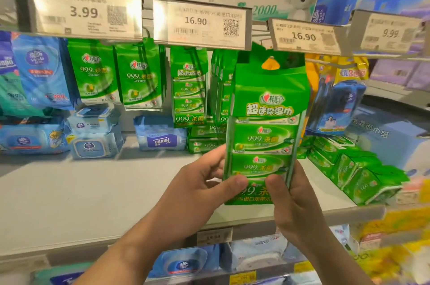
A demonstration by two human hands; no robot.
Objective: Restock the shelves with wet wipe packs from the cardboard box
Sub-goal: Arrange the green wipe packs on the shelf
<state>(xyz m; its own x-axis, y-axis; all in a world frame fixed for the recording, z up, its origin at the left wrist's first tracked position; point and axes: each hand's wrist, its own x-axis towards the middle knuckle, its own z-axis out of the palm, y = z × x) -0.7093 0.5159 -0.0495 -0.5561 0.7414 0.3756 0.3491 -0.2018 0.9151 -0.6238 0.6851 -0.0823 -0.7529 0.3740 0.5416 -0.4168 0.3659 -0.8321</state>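
My left hand [193, 194] and right hand [293, 203] pinch the bottom of an upright green wet wipe multipack [265, 126], thumbs on front, above the white shelf [81, 196], below the 16.90 price tag [304, 36].

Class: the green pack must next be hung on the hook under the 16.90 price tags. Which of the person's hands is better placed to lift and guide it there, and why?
Probably the right hand. It grips the green pack along its lower right edge, on the side toward the right-hand 16.90 tag. The left hand only pinches the lower left corner.
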